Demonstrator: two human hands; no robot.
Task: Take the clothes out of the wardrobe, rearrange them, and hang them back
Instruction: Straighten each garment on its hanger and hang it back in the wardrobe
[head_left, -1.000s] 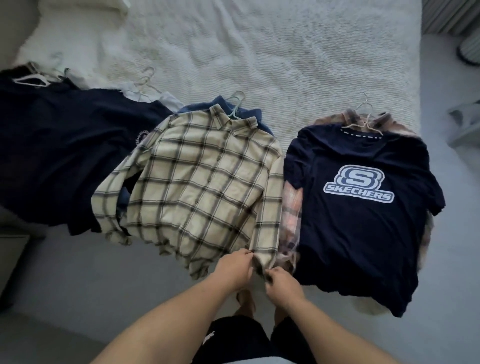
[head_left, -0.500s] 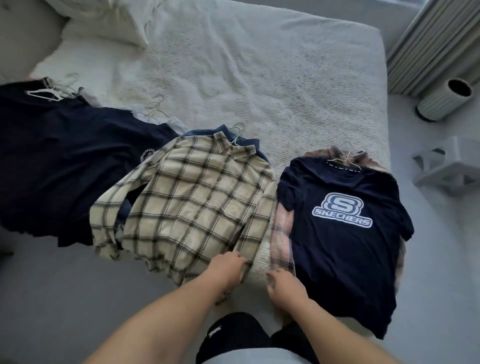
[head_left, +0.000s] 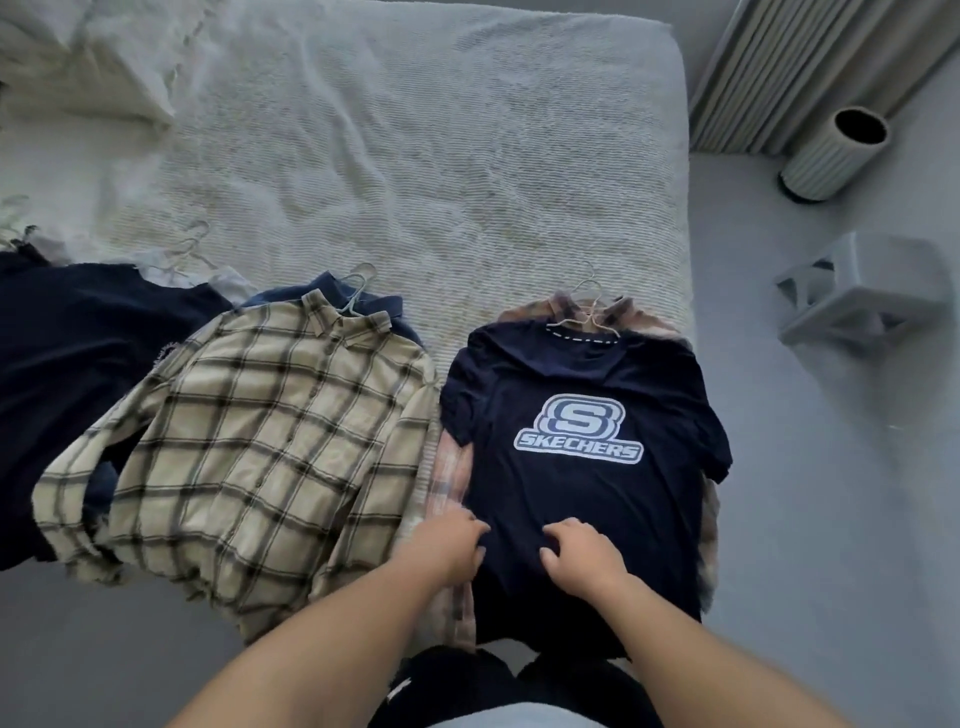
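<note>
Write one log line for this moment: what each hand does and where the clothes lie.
left hand: resting on navy T-shirt | right hand: resting on same shirt | plaid shirt: beside it on bed | hangers: in

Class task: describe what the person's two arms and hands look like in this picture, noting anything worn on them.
Both forearms are bare as far as the frame shows, with no sleeves in sight. The left hand and right hand wear no gloves, and no watch, bracelet or ring is visible.
</note>
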